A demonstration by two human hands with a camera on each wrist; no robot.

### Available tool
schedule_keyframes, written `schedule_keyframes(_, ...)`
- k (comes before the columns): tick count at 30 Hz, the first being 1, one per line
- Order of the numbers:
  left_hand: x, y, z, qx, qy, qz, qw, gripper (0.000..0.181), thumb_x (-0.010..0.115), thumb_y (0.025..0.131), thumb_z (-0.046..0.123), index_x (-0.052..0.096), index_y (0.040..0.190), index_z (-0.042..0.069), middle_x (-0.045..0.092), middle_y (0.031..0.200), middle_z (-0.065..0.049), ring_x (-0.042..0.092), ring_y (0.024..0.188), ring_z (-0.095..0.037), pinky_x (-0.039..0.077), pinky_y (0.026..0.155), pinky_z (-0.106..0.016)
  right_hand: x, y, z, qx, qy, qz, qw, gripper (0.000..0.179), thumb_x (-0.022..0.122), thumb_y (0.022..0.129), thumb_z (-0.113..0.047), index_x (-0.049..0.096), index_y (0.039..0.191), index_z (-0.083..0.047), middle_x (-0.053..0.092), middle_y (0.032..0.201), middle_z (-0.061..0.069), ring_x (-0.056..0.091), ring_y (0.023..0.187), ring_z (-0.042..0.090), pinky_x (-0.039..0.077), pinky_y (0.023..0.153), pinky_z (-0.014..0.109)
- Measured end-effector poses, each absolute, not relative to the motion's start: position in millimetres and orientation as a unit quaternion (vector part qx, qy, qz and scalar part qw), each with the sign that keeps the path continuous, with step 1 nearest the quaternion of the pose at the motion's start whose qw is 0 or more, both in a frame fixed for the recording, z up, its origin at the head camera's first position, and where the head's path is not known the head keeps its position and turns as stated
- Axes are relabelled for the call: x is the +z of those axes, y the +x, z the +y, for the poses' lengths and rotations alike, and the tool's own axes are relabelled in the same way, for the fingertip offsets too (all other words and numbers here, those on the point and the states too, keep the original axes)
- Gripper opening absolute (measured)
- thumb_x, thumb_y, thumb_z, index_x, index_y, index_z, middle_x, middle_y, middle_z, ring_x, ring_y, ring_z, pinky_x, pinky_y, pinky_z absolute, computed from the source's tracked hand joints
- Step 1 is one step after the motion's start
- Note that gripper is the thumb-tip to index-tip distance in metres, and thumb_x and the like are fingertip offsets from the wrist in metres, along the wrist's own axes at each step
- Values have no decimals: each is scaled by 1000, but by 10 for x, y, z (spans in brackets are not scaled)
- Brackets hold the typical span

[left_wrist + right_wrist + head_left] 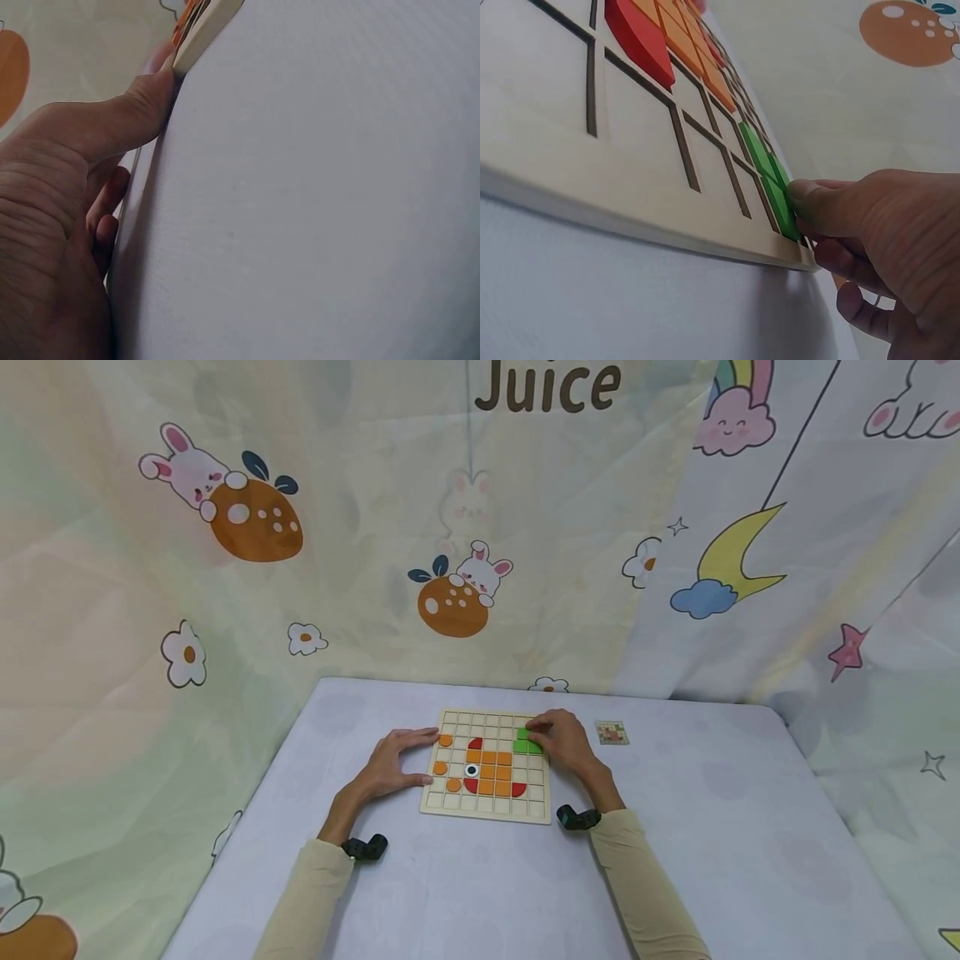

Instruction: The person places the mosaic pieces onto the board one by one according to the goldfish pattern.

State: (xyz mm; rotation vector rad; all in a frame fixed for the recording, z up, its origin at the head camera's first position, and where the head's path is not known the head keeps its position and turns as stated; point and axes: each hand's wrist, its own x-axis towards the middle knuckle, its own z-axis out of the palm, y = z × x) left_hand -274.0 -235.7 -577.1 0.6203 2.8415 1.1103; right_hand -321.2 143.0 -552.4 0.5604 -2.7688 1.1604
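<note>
A square wooden grid board [525, 810] lies on the table. Orange square tiles [487, 772] form a block at its middle, with red rounded pieces [518, 790] around them and a white eye piece [472, 771] at the left. Orange discs [440, 767] sit along the left side. My left hand [384, 766] rests against the board's left edge, thumb and forefinger spread apart along it. At the top right corner, my right hand [564, 742] pinches a green square tile [781, 206] among other green tiles [521, 747]; its fingers partly hide them.
Right of the board lies a small patterned card [612, 732]. The white-covered table [480, 885] extends around the board. A printed cloth backdrop [360, 568] hangs behind the table's far edge.
</note>
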Motion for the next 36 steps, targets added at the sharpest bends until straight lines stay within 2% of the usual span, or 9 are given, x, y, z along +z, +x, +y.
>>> schedule_keyframes(14, -5765, -2779, -2341, 359, 206, 910, 13, 81, 95, 84, 39, 63, 156, 19, 54, 169, -3, 48, 152, -38, 31, 125, -72, -5516, -3234, 1391, 355, 189, -915, 42, 20, 79, 99, -8, 84, 117, -2, 82, 113, 15, 77, 106, 32, 60, 98, 53)
schedule_keyframes(24, -5745, -2792, -2322, 358, 218, 908, 12, 81, 94, 84, 36, 62, 156, 16, 53, 169, -7, 47, 152, -40, 31, 125, -73, -5502, -3216, 1437, 379, 171, -907, 61, 23, 75, 104, -15, 82, 121, -1, 81, 113, 14, 73, 102, 29, 57, 88, 46)
schedule_keyframes(32, -5734, -2771, -2324, 365, 216, 905, 15, 81, 94, 84, 36, 63, 155, 15, 54, 169, -7, 46, 153, -41, 30, 125, -74, -5463, -3178, 1489, 384, 139, -911, 63, 27, 74, 104, -18, 81, 127, -4, 80, 114, 14, 66, 111, 32, 50, 102, 52)
schedule_keyframes(36, -5735, -2753, -2348, 367, 210, 906, 24, 83, 93, 84, 40, 61, 157, 17, 52, 170, -7, 44, 155, -42, 27, 126, -76, -5451, -3145, 1532, 380, 143, -910, 75, 28, 74, 104, -17, 80, 127, -2, 80, 113, 15, 66, 109, 33, 49, 102, 53)
